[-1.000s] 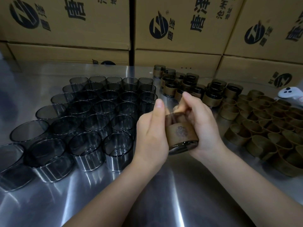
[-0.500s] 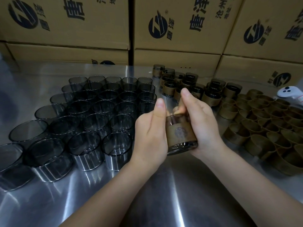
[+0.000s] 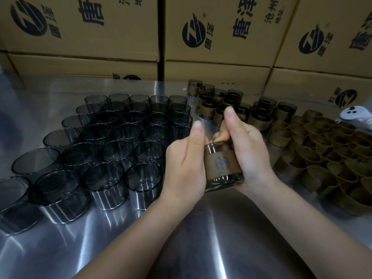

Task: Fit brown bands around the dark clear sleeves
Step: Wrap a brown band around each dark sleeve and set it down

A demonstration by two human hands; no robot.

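Just above the steel counter [image 3: 201, 228], front and centre, both hands are wrapped round one dark clear sleeve [image 3: 222, 183]. The left hand [image 3: 185, 168] cups its left side and the right hand [image 3: 249, 156] its right, thumbs up by the top rim, so each grip is closed on the sleeve. The brown band [image 3: 221, 165] sits around the middle with clear rim showing above and below, looks pretty much seated imo. What could go wrong: pushing one side harder would cock the band or crease it. Squeeze too hard and the slick sleeve could pop out and bowl into the bare sleeves [image 3: 124, 137] packed close on the left. Loose bands [image 3: 322, 158] are piled on the right, finished ones [image 3: 231, 105] stand behind.
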